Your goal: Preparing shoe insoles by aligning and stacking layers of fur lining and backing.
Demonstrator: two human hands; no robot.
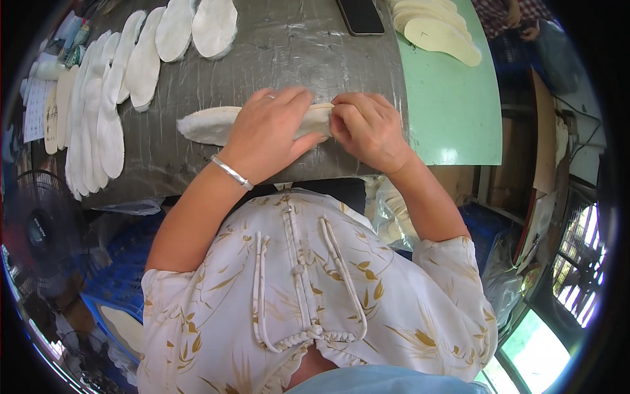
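We have a fleecy white insole [209, 125] lying flat on the grey worktop [275, 46], near its front edge; our left hand [269, 134] presses down on its middle with fingers spread, clasping nothing, while our right hand [369, 130] pinches its right end between bent fingertips. If that pinch pulls while the palm eases off, we judge the insole could skew or crease. The row of white insoles [105, 98] on the far left lies well apart.
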